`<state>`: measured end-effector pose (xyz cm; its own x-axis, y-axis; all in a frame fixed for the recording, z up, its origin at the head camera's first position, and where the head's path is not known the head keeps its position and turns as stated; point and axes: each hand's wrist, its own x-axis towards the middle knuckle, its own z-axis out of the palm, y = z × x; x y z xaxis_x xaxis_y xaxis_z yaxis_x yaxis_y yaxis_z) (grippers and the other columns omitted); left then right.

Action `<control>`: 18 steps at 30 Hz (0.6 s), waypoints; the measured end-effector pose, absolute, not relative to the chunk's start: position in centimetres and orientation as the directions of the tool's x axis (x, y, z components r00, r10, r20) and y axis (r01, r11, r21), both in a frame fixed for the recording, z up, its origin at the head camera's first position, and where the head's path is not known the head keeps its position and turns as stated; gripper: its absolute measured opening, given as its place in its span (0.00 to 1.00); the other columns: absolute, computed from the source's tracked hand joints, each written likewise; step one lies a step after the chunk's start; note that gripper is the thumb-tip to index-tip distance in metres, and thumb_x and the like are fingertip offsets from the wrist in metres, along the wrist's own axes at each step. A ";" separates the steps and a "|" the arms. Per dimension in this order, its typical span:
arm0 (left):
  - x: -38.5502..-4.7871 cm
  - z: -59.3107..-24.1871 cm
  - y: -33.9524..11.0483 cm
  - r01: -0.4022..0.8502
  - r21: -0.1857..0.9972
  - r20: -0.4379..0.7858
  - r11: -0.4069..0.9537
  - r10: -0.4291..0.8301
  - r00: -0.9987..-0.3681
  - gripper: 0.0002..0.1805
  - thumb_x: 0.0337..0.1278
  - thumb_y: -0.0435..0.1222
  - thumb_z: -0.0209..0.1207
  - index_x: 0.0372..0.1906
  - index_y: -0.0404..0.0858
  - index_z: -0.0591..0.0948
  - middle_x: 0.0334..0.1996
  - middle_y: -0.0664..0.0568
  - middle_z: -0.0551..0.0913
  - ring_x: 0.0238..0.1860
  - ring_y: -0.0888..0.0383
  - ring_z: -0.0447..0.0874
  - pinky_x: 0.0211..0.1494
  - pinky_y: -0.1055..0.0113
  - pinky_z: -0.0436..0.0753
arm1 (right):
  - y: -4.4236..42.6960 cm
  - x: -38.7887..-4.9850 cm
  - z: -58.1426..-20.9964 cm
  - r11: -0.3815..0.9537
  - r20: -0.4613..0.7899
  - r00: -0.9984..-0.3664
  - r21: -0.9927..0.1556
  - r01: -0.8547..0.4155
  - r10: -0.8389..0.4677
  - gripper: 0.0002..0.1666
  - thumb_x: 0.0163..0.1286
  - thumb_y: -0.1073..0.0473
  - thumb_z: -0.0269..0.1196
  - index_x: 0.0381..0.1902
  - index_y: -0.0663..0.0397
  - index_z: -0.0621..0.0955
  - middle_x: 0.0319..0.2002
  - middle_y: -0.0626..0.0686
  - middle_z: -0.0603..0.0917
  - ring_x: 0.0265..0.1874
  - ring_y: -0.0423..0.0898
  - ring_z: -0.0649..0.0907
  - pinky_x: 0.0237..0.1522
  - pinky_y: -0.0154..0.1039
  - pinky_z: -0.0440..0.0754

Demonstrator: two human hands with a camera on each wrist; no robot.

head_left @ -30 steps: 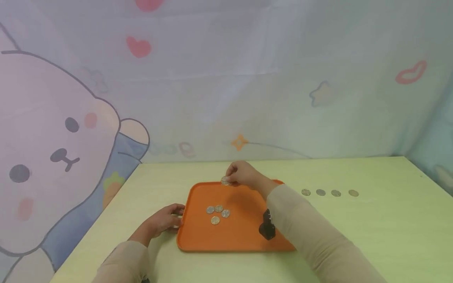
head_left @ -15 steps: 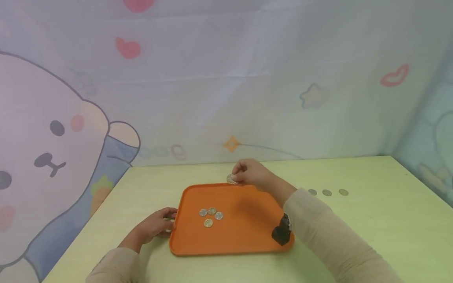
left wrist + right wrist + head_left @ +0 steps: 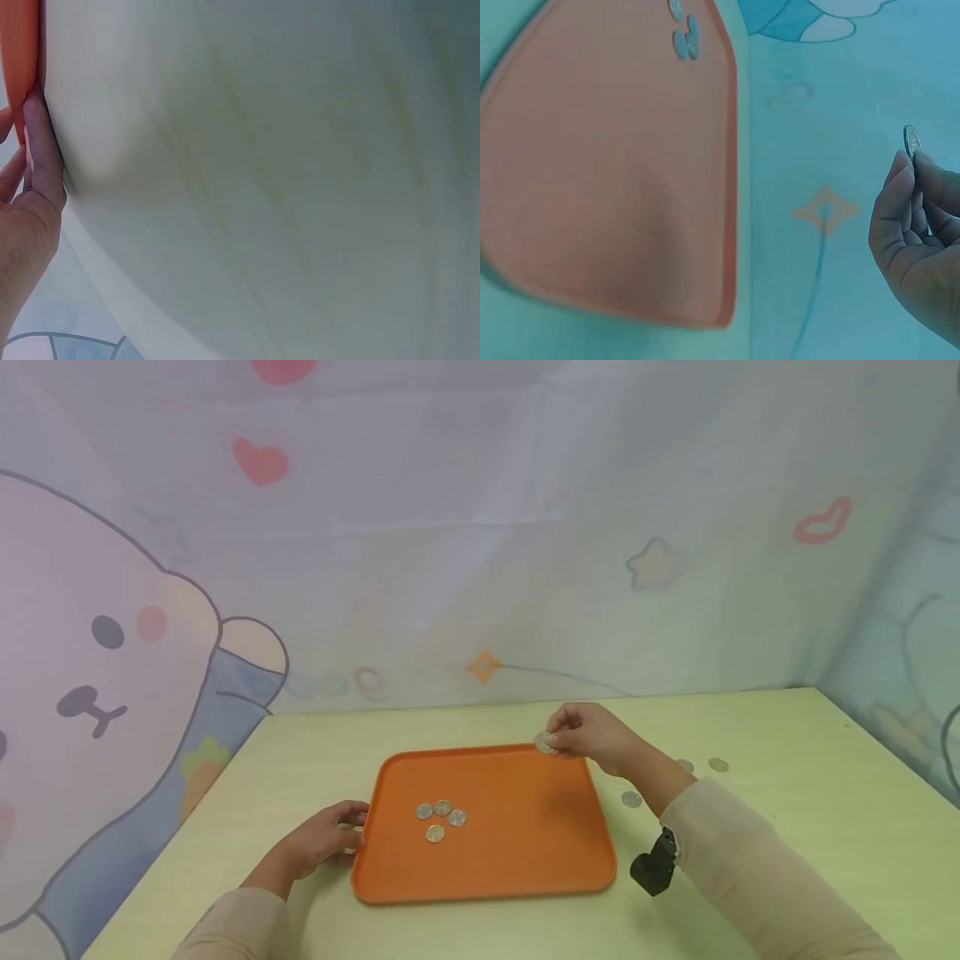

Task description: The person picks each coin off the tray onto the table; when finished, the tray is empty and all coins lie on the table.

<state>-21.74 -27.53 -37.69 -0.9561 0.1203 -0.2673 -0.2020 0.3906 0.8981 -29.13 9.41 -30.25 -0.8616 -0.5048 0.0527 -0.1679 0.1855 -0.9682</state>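
My right hand pinches a silvery coin between thumb and fingertips, above the back right corner of an orange tray. Seen from the right wrist, the coin stands on edge at the fingertips. My left hand holds the tray's left rim; in the left wrist view, fingers lie on both sides of the orange edge. A small group of coins lies flat on the tray, left of its middle. A gold-toned coin lies just in front of them.
Right of the tray, a coin lies on the pale yellow table. Two more coins, one of them the far right coin, lie behind my right forearm. A printed cloth hangs along the table's back edge.
My right hand has moved right along the tray's back edge with the coin. A coin beside the tray has come out from behind the forearm. The view has turned slightly right.
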 end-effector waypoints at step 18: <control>-22.5 -37.6 -26.7 -0.183 0.903 -0.252 0.389 0.133 -0.959 0.28 0.42 0.21 0.49 0.55 0.25 0.61 0.50 0.37 0.65 0.37 0.53 0.73 0.38 0.58 0.77 | 18.0 -28.6 -32.2 0.217 -0.021 -0.903 -0.973 -0.081 -0.429 0.06 0.59 0.67 0.55 0.33 0.64 0.70 0.26 0.51 0.74 0.28 0.43 0.76 0.34 0.36 0.76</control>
<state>-22.50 -26.66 -37.58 -0.9586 0.1329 -0.2520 -0.1834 0.3889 0.9028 -28.63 18.01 -32.22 -0.9029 -0.4294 -0.0210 -0.0807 0.2172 -0.9728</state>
